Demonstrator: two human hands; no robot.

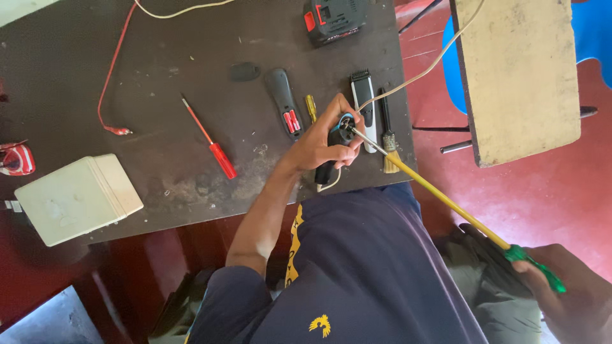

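Your left hand (319, 143) is curled tightly around a small black device (335, 150), holding it upright just above the front edge of the dark desk (159, 76), with its round open end facing up toward you. Your right hand (561, 290), low at the right edge of the view, is closed around the green handle of a long yellow-shafted screwdriver (446, 200). The shaft runs diagonally up and left, and its metal tip sits inside the open end of the black device.

Just beyond your left hand, lying on the desk, are a white hair trimmer (363, 105) with a black comb head, a small brush (389, 137) beside it to the right, a short yellow-handled tool (310, 107) and a grey casing part with red pieces (284, 102). A pale cord (440, 57) runs from near the held device up toward the top right.

Farther left lie a red-handled screwdriver (213, 146), a red wire with a clip (111, 83) and a cream plastic box (76, 199) at the desk's front left corner. A black and red battery pack (333, 20) rests at the far edge. To the right, off the desk, stands a worn wooden stool (519, 70) over a red floor (548, 191).
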